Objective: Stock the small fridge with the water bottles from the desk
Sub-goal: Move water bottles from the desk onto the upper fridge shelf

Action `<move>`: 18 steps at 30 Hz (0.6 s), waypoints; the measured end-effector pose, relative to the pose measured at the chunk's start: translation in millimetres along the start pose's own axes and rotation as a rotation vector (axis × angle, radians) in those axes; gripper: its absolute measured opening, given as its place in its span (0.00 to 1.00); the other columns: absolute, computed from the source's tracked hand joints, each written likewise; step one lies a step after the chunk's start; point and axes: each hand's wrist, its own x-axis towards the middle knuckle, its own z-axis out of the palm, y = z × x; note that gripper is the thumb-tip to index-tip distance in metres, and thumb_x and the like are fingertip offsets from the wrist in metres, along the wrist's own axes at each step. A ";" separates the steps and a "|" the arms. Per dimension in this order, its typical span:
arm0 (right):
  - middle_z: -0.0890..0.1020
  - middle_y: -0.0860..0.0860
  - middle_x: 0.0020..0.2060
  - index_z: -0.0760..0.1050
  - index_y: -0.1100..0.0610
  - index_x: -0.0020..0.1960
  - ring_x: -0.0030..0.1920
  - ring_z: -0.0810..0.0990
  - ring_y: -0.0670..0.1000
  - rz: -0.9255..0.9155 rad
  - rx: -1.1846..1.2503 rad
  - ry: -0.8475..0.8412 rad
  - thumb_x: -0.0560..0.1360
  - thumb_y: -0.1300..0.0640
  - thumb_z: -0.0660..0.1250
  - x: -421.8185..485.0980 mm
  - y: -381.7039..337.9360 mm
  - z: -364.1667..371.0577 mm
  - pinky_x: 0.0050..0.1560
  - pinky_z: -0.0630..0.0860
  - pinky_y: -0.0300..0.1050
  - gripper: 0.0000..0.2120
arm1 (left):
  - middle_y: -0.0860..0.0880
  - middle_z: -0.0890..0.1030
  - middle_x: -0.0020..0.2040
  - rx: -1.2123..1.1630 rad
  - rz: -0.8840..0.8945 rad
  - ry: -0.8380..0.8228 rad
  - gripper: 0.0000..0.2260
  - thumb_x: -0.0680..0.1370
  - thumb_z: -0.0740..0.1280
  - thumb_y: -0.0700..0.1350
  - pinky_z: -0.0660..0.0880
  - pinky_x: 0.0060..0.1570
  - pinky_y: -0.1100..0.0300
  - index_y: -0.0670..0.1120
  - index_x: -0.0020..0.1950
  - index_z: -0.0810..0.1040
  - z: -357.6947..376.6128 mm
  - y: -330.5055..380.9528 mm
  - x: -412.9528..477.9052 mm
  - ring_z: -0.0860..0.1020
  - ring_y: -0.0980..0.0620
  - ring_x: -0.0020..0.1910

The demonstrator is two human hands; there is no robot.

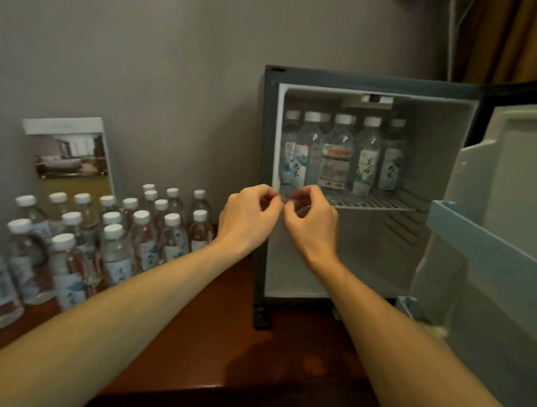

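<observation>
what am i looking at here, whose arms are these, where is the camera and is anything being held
There is no machine here. A person wears one wide-angle camera on the head, so you see their own two bare arms reaching forward. The left hand and right hand meet in front of the open small fridge, fingers curled. Neither holds a bottle, and whether they pinch something tiny is too small to tell. A row of water bottles stands on the fridge's wire shelf. Its door is swung open at right. On the brown desk, a cluster of white-capped bottles stands at left, with a printed card behind.
</observation>
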 end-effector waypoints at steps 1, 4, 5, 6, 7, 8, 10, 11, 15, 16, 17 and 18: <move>0.81 0.46 0.40 0.77 0.53 0.50 0.42 0.81 0.47 -0.020 0.010 -0.033 0.77 0.54 0.70 -6.9 -6.4 9.7 0.44 0.81 0.51 0.05 | 0.57 0.85 0.45 0.025 -0.014 0.021 0.09 0.80 0.66 0.54 0.81 0.53 0.50 0.56 0.52 0.85 -11.6 -8.5 -4.9 0.83 0.53 0.50; 0.82 0.46 0.41 0.78 0.53 0.51 0.43 0.81 0.46 -0.022 0.046 -0.146 0.77 0.55 0.70 -24.3 -22.3 41.7 0.48 0.82 0.51 0.03 | 0.58 0.85 0.48 0.120 -0.060 0.088 0.08 0.81 0.66 0.53 0.80 0.54 0.51 0.56 0.54 0.84 -43.2 -38.6 -19.8 0.83 0.53 0.52; 0.82 0.46 0.42 0.79 0.53 0.52 0.45 0.81 0.46 -0.008 0.054 -0.195 0.78 0.55 0.70 -29.1 -26.6 52.8 0.49 0.82 0.51 0.05 | 0.57 0.85 0.49 0.147 -0.089 0.102 0.07 0.81 0.66 0.52 0.80 0.54 0.51 0.56 0.54 0.84 -52.5 -49.5 -26.4 0.82 0.53 0.53; 0.82 0.46 0.45 0.78 0.53 0.55 0.47 0.81 0.46 0.008 0.057 -0.249 0.78 0.54 0.71 -33.5 -30.3 63.8 0.51 0.82 0.51 0.07 | 0.57 0.84 0.50 0.168 -0.121 0.115 0.07 0.81 0.67 0.52 0.79 0.54 0.51 0.55 0.55 0.83 -61.2 -61.9 -33.2 0.82 0.53 0.53; 0.82 0.46 0.47 0.77 0.53 0.58 0.49 0.81 0.47 0.028 0.054 -0.300 0.78 0.54 0.71 -37.5 -32.7 74.5 0.53 0.83 0.51 0.10 | 0.55 0.84 0.51 0.186 -0.149 0.126 0.06 0.81 0.68 0.51 0.80 0.54 0.50 0.55 0.56 0.83 -68.9 -75.6 -39.9 0.82 0.52 0.53; 0.82 0.46 0.49 0.76 0.53 0.61 0.51 0.81 0.47 0.052 0.042 -0.342 0.78 0.54 0.71 -40.6 -34.3 82.1 0.55 0.82 0.52 0.13 | 0.54 0.84 0.51 0.195 -0.168 0.138 0.06 0.81 0.68 0.51 0.80 0.55 0.49 0.54 0.56 0.82 -74.7 -87.7 -45.9 0.82 0.52 0.54; 0.81 0.48 0.54 0.74 0.53 0.65 0.54 0.81 0.49 0.107 0.029 -0.418 0.77 0.53 0.72 -45.6 -36.0 99.8 0.58 0.82 0.52 0.18 | 0.52 0.83 0.52 0.202 -0.222 0.157 0.06 0.81 0.69 0.49 0.80 0.55 0.48 0.53 0.57 0.81 -87.1 -113.4 -57.1 0.81 0.50 0.54; 0.80 0.49 0.57 0.72 0.53 0.66 0.55 0.80 0.49 0.138 0.028 -0.451 0.77 0.52 0.73 -48.0 -35.7 108.4 0.59 0.81 0.52 0.20 | 0.51 0.83 0.52 0.202 -0.252 0.152 0.07 0.81 0.69 0.49 0.80 0.55 0.50 0.51 0.58 0.81 -92.1 -125.2 -62.2 0.81 0.50 0.54; 0.76 0.52 0.65 0.69 0.53 0.70 0.62 0.78 0.52 0.228 0.003 -0.534 0.77 0.54 0.74 -55.8 -28.8 137.4 0.61 0.80 0.52 0.25 | 0.54 0.80 0.54 0.154 -0.343 0.069 0.12 0.83 0.69 0.48 0.74 0.55 0.59 0.47 0.65 0.79 -100.3 -164.4 -80.0 0.79 0.54 0.55; 0.76 0.52 0.66 0.68 0.54 0.71 0.63 0.78 0.53 0.239 0.002 -0.548 0.77 0.55 0.74 -57.2 -25.3 142.7 0.61 0.79 0.50 0.26 | 0.54 0.80 0.54 0.134 -0.359 0.047 0.13 0.83 0.69 0.48 0.75 0.56 0.59 0.48 0.66 0.79 -98.7 -172.6 -82.1 0.79 0.53 0.57; 0.75 0.53 0.67 0.68 0.54 0.72 0.64 0.77 0.53 0.250 -0.002 -0.556 0.77 0.56 0.74 -57.6 -20.4 147.8 0.60 0.79 0.48 0.27 | 0.53 0.81 0.55 0.115 -0.369 0.026 0.13 0.82 0.70 0.49 0.76 0.58 0.58 0.48 0.66 0.79 -96.3 -180.3 -83.3 0.80 0.53 0.58; 0.74 0.53 0.68 0.67 0.54 0.73 0.65 0.77 0.53 0.260 -0.014 -0.556 0.77 0.56 0.74 -57.0 -14.7 151.5 0.59 0.78 0.48 0.28 | 0.53 0.82 0.57 0.097 -0.373 0.004 0.14 0.82 0.70 0.49 0.76 0.60 0.57 0.48 0.67 0.79 -92.6 -186.0 -83.1 0.80 0.53 0.58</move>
